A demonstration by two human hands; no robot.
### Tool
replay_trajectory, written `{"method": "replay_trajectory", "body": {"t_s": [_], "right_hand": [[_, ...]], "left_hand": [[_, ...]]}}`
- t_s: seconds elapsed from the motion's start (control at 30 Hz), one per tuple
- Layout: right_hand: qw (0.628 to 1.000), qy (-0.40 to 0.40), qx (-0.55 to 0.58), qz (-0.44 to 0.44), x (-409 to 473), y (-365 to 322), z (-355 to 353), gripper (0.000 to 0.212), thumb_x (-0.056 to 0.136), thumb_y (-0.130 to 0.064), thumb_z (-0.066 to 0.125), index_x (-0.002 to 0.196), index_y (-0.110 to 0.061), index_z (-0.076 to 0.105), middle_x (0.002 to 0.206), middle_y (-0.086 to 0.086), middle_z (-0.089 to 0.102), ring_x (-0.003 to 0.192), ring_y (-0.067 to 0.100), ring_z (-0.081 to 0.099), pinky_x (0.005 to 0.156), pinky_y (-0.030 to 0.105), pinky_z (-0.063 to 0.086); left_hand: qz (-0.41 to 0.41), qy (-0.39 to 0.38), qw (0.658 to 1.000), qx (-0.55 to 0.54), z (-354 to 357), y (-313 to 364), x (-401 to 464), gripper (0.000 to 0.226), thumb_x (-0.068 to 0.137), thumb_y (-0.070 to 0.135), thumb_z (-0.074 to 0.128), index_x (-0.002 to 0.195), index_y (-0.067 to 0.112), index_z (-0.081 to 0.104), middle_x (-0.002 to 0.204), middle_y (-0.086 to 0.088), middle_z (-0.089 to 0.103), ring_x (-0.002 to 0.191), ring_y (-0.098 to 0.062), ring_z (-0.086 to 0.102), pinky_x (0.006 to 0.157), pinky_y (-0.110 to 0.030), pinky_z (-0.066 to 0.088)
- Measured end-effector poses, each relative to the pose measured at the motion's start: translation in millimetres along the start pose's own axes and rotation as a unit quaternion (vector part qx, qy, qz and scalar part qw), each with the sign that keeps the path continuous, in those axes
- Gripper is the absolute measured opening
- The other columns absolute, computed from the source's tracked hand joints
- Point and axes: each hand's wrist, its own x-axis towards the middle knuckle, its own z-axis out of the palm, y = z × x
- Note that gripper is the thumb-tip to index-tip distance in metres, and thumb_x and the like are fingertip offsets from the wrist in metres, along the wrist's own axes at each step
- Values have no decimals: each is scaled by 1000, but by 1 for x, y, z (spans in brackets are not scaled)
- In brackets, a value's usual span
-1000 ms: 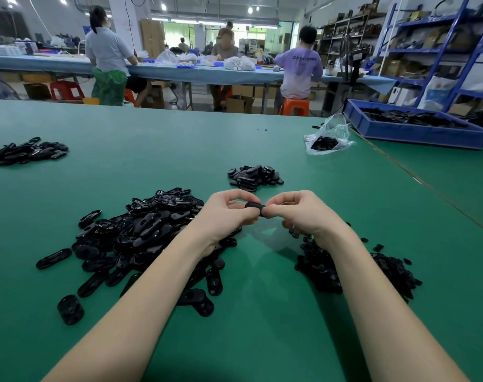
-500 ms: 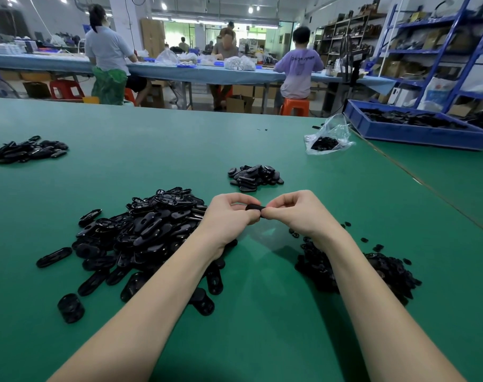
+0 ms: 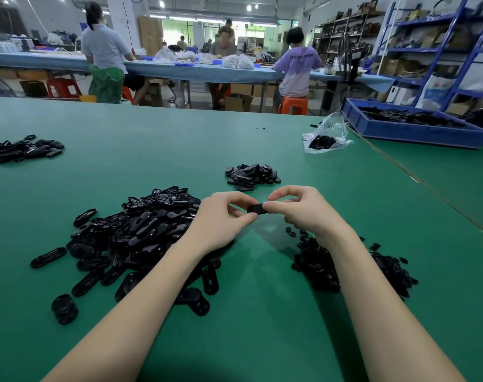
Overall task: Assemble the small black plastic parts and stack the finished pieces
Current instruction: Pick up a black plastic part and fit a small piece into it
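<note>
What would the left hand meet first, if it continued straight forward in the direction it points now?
Probably the small pile of black parts just beyond it. The left hand points away from the person and slightly right; it pinches a black part together with the right hand. Depth is uncertain.

My left hand (image 3: 221,216) and right hand (image 3: 303,213) are bare, with no gloves, rings or watch. Both forearms are bare up to the near edge; my fingers (image 3: 240,198) have short nails.
</note>
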Motion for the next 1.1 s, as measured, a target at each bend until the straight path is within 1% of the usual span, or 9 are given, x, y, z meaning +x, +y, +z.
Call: {"method": "replay_trajectory", "body": {"t_s": [0.1, 0.23, 0.33, 0.43, 0.5, 0.7, 0.83, 1.0, 1.1], "right_hand": [[999, -24, -32, 10, 0, 3, -2, 8, 86, -27, 78, 89, -22, 72, 75, -8, 76, 50, 11, 42, 43, 17, 34], [999, -18, -40, 14, 2, 7, -9, 12, 89, -33, 75, 93, -22, 72, 80, -11, 78, 48, 7, 48, 43, 13, 37], [998, -20, -57, 20, 4, 10, -13, 13, 89, -35, 74, 93, -23, 72, 80, -14, 78, 47, 4, 50, 47, 14, 39], [998, -22, -51, 28, 4, 14, -14, 12, 90, -35, 74, 93, -23, 73, 80, -13, 78, 46, 3, 50, 46, 12, 39], [998, -28, -46, 34, 5, 17, -13, 12, 90, -34, 74, 92, -22, 72, 81, -11, 79, 47, 4, 50, 47, 12, 40], [997, -44, -49, 31, 5, 21, -14, 11, 91, -32, 73, 92, -21, 72, 84, -9, 79, 52, 7, 51, 49, 12, 41], [997, -48, -59, 30, 4, 19, -15, 10, 92, -33, 73, 91, -22, 72, 85, -9, 79, 52, 7, 52, 47, 11, 39], [995, -50, -79, 28, 0, 13, -20, 12, 92, -33, 72, 92, -22, 73, 85, -10, 79, 52, 7, 53, 52, 16, 42], [993, -53, -103, 20, -2, 10, -21, 13, 92, -34, 72, 94, -21, 73, 84, -11, 79, 53, 7, 55, 61, 23, 44]], "left_hand": [[33, -1, 998, 58, 2, -1, 0, 15, 85, 20, 77, 97, 30, 77, 85, 20, 72, 72, 0, 64, 68, -7, 45], [29, 32, 994, 99, -2, -8, 9, 16, 83, 24, 77, 96, 32, 71, 85, 19, 71, 69, -1, 63, 64, -4, 41], [9, 70, 989, 129, -5, -10, 33, 11, 82, 30, 77, 90, 34, 72, 84, 22, 71, 68, 0, 63, 75, -21, 51], [-13, 83, 984, 160, -5, -6, 76, 10, 85, 30, 74, 93, 34, 72, 92, 16, 73, 87, -9, 65, 85, -28, 52], [-29, 83, 976, 201, -6, -3, 105, 13, 87, 28, 70, 98, 32, 73, 97, 13, 74, 99, -12, 65, 81, -26, 47], [-61, 28, 954, 292, 1, -8, 147, 14, 92, 22, 66, 101, 29, 75, 109, 4, 73, 103, -21, 65, 81, -29, 47], [-57, 12, 961, 272, 2, -16, 143, 17, 93, 25, 66, 108, 30, 73, 107, 8, 72, 104, -18, 64, 84, -30, 50], [-39, 58, 977, 199, -12, -13, 116, 12, 91, 30, 64, 102, 31, 71, 102, 12, 71, 96, -12, 63, 80, -27, 46], [-13, 45, 986, 162, -22, -13, 82, 11, 90, 26, 64, 90, 34, 72, 91, 19, 70, 80, 11, 60, 79, -15, 47]]}}
